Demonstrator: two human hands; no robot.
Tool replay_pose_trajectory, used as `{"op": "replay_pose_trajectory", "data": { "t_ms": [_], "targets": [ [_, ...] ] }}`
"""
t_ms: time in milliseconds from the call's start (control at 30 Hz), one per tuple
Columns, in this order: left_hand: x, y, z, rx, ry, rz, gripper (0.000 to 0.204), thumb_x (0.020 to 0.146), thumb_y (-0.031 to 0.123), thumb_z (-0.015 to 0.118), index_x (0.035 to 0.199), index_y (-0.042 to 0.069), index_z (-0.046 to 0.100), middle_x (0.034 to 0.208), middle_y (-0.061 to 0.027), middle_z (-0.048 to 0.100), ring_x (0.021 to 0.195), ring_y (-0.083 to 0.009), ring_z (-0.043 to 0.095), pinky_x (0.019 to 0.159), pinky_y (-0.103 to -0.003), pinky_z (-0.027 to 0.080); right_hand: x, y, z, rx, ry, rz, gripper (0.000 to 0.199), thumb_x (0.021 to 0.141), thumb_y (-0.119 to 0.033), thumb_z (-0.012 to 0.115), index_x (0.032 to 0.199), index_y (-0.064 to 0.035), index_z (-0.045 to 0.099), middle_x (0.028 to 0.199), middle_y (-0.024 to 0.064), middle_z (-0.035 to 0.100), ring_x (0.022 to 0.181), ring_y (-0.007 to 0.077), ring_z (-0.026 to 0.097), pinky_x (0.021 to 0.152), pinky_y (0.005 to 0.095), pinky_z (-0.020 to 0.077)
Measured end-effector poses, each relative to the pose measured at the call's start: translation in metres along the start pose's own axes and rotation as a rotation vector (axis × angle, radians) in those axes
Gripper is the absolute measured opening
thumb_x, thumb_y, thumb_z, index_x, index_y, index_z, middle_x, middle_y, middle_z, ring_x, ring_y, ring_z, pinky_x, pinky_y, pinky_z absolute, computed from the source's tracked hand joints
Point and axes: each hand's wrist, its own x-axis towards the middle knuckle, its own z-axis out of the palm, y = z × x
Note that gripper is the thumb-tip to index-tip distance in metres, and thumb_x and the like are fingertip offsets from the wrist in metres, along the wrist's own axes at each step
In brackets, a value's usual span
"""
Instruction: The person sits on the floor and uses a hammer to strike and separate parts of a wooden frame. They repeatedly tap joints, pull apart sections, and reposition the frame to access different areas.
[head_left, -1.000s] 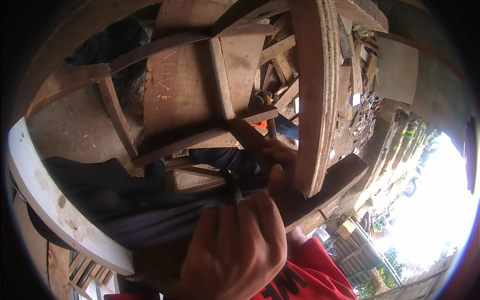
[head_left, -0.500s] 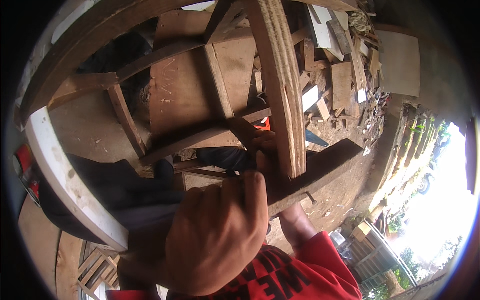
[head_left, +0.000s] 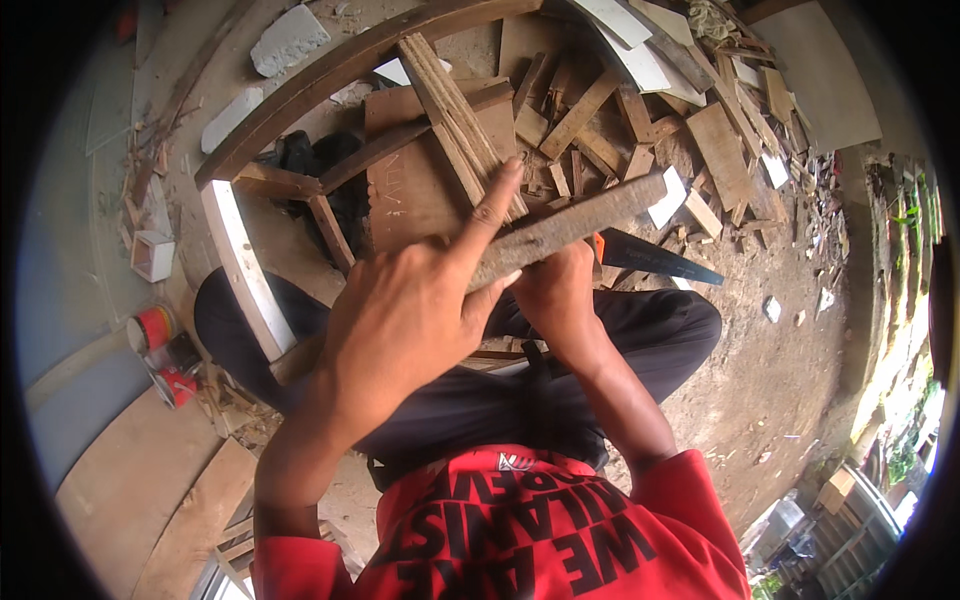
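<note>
A brown wooden frame stands in front of me, with a long curved rail (head_left: 330,80), a white-faced leg (head_left: 245,265) and a plywood strip (head_left: 445,110) joining the rail to a rough wooden bar (head_left: 590,215). My left hand (head_left: 410,300) grips this bar at its left end, thumb under it and index finger stretched along the strip's end. Just below the bar's middle, my right hand (head_left: 562,300) is closed on it from underneath; its fingertips are hidden. A handsaw (head_left: 660,258) with an orange handle and dark blade lies right of my right hand.
Wood offcuts (head_left: 590,120) pile up beyond the bar, and a pale board (head_left: 820,75) leans at the far right. Red cans (head_left: 160,350) stand on the left near curved plywood sheets (head_left: 140,470). White blocks (head_left: 288,40) lie at the far left.
The frame and bar now appear lower and farther from me, and the bar has turned. My left index finger has stretched out along the strip. More of my right hand shows.
</note>
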Motion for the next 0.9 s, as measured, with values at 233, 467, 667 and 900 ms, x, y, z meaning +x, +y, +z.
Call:
{"op": "replay_pose_trajectory", "data": {
  "t_ms": [233,467,667,900],
  "targets": [
    [-0.002,0.006,0.002,0.055,-0.01,-0.043,0.075,0.093,0.024,0.063,0.157,0.02,0.024,0.104,-0.0281,0.067,0.095,-0.0481,0.062,0.081,-0.05,0.052,-0.001,-0.001,0.006,0.048,0.081,0.023,0.039,0.067,0.002,0.076,0.103,-0.0012,0.063,0.093,0.0208,0.067,0.088,0.0434,0.066,0.072,0.0452,0.0532],
    [-0.004,0.004,0.009,0.11,0.073,0.039,0.074,0.093,0.029,0.061,0.157,0.019,0.024,0.099,-0.028,0.065,0.096,-0.0474,0.061,0.085,-0.051,0.05,-0.003,0.008,0.009,0.05,0.07,-0.02,0.042,0.068,-0.007,0.08,0.103,0.0002,0.057,0.093,0.0215,0.064,0.088,0.0449,0.063,0.074,0.0509,0.052],
    [-0.005,0.0,0.014,0.1,0.128,0.08,0.075,0.093,0.03,0.061,0.157,0.02,0.023,0.089,-0.0283,0.065,0.088,-0.0474,0.063,0.08,-0.053,0.051,-0.002,0.012,0.011,0.128,0.073,-0.056,0.04,0.071,-0.007,0.078,0.104,0.0008,0.059,0.095,0.0241,0.065,0.09,0.0456,0.063,0.076,0.0505,0.0524],
    [-0.008,0.006,0.01,0.135,0.062,-0.015,0.072,0.094,0.03,0.059,0.157,0.022,0.025,0.116,-0.0252,0.066,0.108,-0.0461,0.059,0.094,-0.049,0.049,0.002,0.017,0.01,0.294,0.011,-0.061,0.035,0.074,-0.007,0.077,0.104,0.0033,0.062,0.096,0.0281,0.066,0.093,0.0476,0.062,0.077,0.0494,0.0514]
  ]
}}
